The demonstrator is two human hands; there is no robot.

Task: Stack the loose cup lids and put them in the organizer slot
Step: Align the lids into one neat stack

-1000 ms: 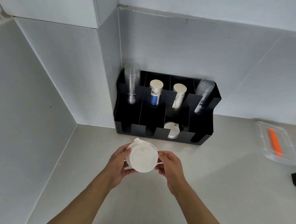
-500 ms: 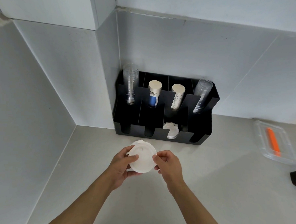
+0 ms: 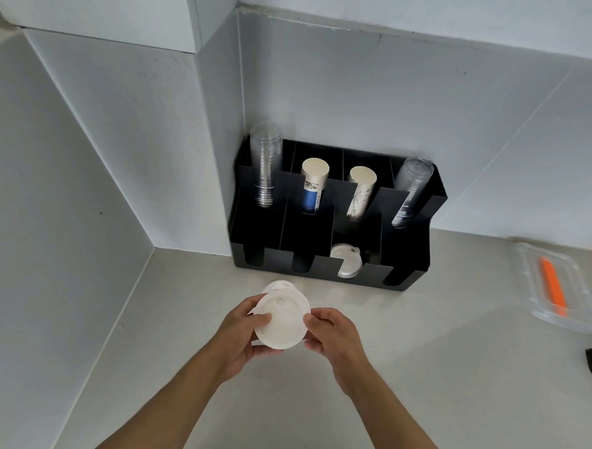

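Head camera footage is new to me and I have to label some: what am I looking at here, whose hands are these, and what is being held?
There is no machine here. A person wears a wide-angle camera on the head, so the single view looks forward and down at their own bare arms.

The left hand and the right hand together hold a small stack of white cup lids above a pale counter, fingers on the rim at either side.

Against the wall stands a black organizer. Its back row holds clear cups and paper cups. One front slot already holds white lids.

At the right lies a clear container with something orange inside.
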